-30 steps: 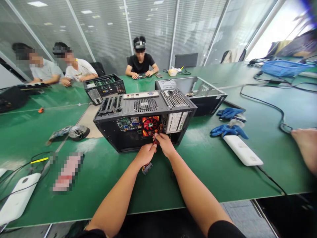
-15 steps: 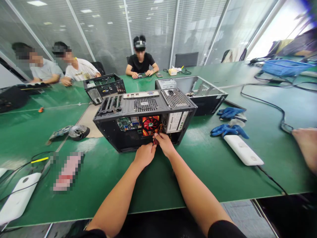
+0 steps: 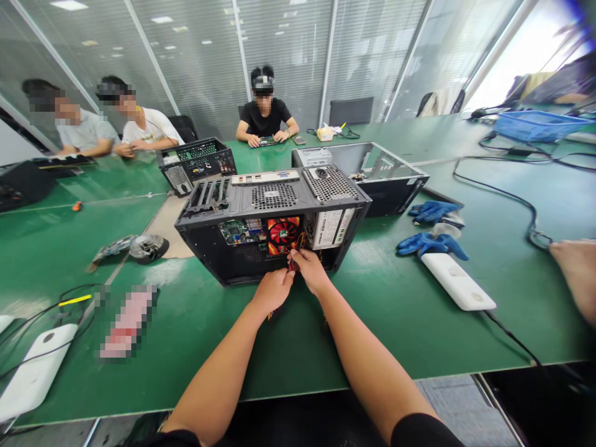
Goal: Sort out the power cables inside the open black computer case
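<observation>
An open black computer case [image 3: 261, 205] lies on its side on the green table [image 3: 395, 310], its inside facing me. A red fan [image 3: 282, 231] and a power supply [image 3: 331, 226] show inside it. Both my hands meet at the case's lower front opening. My left hand [image 3: 274, 290] is closed around a bundle of cables whose end pokes out beneath it. My right hand [image 3: 311, 270] pinches red and black wires [image 3: 292, 266] just below the fan.
A second open case [image 3: 372, 174] stands behind, a third [image 3: 195, 164] at back left. Blue gloves [image 3: 431, 244] and a white device [image 3: 456, 282] lie to the right. Another person's hand [image 3: 575, 267] rests at the right edge. Three people sit at the far side.
The multi-pin connector that hung below my left hand has been drawn up under it and is almost hidden now. Both hands stay at the case opening.
</observation>
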A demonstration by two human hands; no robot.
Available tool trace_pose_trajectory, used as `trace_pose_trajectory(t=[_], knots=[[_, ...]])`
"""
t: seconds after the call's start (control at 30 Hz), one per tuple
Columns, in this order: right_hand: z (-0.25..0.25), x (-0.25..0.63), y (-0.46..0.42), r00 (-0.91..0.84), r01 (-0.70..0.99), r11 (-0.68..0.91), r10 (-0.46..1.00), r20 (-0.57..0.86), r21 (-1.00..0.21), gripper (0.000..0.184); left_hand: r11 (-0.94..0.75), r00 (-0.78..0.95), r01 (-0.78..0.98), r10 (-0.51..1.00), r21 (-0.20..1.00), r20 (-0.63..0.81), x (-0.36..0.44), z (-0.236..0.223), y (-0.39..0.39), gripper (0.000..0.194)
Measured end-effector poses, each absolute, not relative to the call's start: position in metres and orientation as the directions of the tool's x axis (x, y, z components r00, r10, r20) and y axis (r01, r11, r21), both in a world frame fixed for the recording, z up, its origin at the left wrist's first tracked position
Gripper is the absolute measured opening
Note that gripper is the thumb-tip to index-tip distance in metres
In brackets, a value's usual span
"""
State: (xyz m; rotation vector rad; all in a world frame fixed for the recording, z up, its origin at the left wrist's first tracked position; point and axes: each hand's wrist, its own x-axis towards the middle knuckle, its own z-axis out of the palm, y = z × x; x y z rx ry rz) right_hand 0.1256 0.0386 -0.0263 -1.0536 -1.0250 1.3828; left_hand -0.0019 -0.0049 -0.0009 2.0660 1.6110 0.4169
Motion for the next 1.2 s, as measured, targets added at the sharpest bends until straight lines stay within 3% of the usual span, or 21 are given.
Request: trace_pose_trajectory(t=[0.1, 0.17, 0.47, 0.57, 0.8, 0.93, 1.0, 1.2], knots=[[-0.0265, 0.1256, 0.0386, -0.041, -0.230, -0.049, 0.998, -0.041, -0.972, 0.037, -0.169, 0.203, 0.915, 0.977, 0.367, -0.056, -0.0008, -0.0004, -0.0075, 0.035], [-0.0266, 0.1255, 0.0386, -0.031, -0.216, -0.042, 0.999, -0.036, -0.975, 0.036, -0.168, 0.202, 0.923, 0.977, 0.345, -0.064, -0.0006, 0.0000, -0.0079, 0.036], [-0.0275, 0.1262, 0.0391, -0.030, -0.243, -0.081, 0.997, -0.076, -0.967, 0.037, -0.144, 0.291, 0.678, 0.953, 0.721, -0.083, -0.0026, -0.0014, -0.0018, 0.040], [-0.0292, 0.1265, 0.0397, -0.036, -0.259, -0.084, 0.996, -0.077, -0.962, 0.037, -0.134, 0.289, 0.671, 0.953, 0.729, -0.091, -0.0028, -0.0009, -0.0022, 0.039], [-0.0314, 0.1260, 0.0400, -0.028, -0.208, -0.038, 0.999, -0.033, -0.977, 0.037, -0.197, 0.261, 0.808, 0.965, 0.555, -0.037, -0.0012, -0.0026, -0.0031, 0.033], [-0.0321, 0.1257, 0.0402, -0.007, -0.180, -0.014, 1.000, -0.013, -0.984, 0.037, -0.198, 0.248, 0.834, 0.968, 0.516, -0.030, -0.0010, -0.0049, -0.0026, 0.032], [-0.0321, 0.1256, 0.0404, -0.005, -0.185, -0.022, 1.000, -0.022, -0.982, 0.036, -0.194, 0.250, 0.814, 0.968, 0.547, -0.029, -0.0011, -0.0042, -0.0025, 0.032], [-0.0308, 0.1262, 0.0410, -0.016, -0.218, -0.054, 0.999, -0.052, -0.974, 0.038, -0.034, 0.279, 0.593, 0.946, 0.805, -0.166, -0.0012, 0.0003, -0.0039, 0.039]])
